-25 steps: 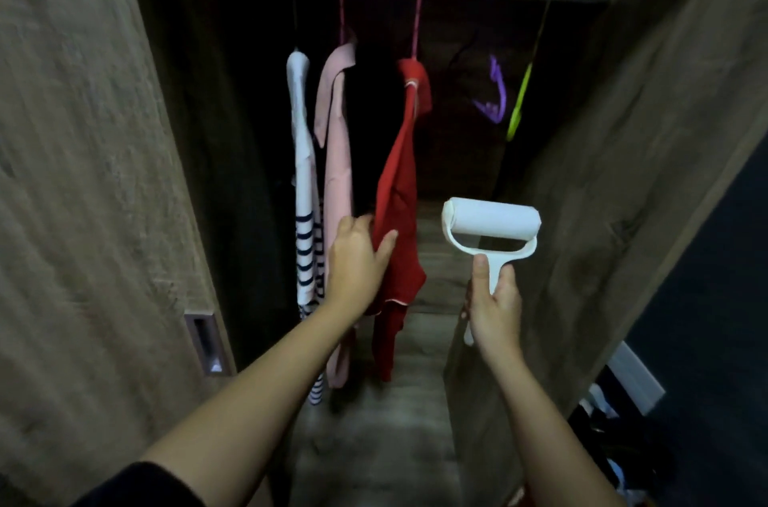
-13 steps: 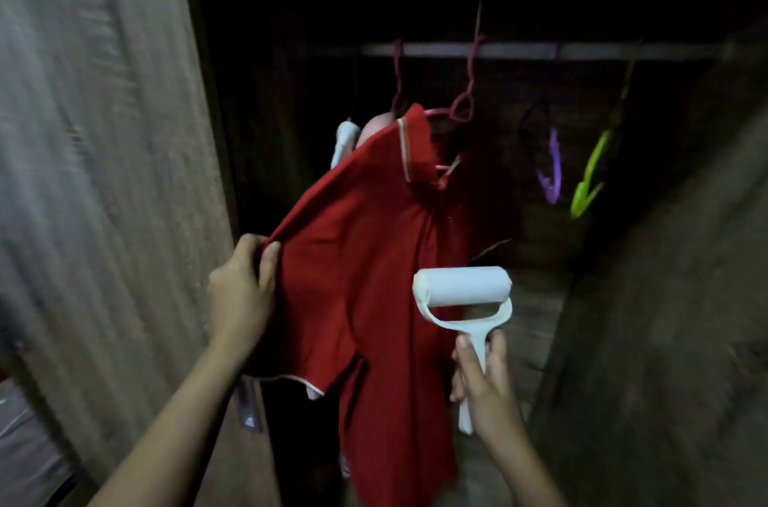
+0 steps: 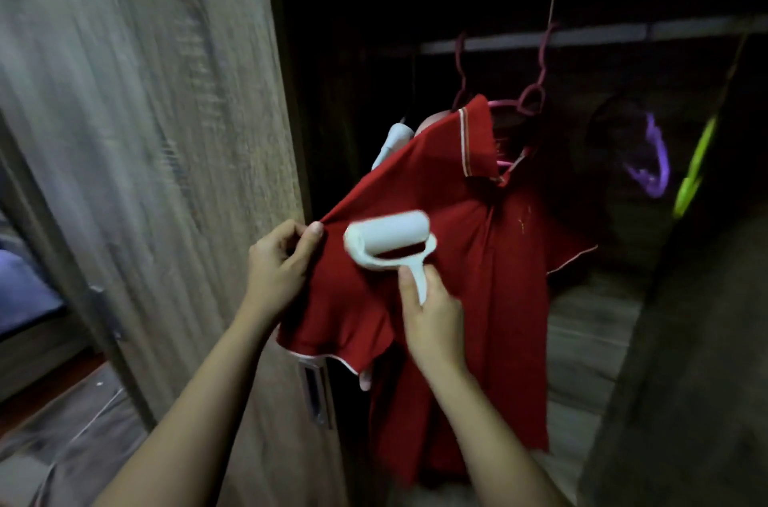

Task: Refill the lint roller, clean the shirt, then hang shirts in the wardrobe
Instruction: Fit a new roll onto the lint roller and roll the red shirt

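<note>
At the centre of the frame the white lint roller (image 3: 388,240) lies against the red polo shirt (image 3: 469,257), its handle gripped by the right hand (image 3: 432,319). The left hand (image 3: 278,269) pinches the shirt's shoulder, left of centre. The shirt hangs on a pink hanger (image 3: 517,112) from the wardrobe rail (image 3: 623,35), upper right.

red shirt (image 3: 478,257): hanging in wardrobe, sleeve stretched left | white lint roller (image 3: 388,242): tilted, against shirt

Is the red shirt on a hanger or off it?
On a hanger: the red shirt hangs from a pink hanger at the rail; the left hand pinches its shoulder.
</note>
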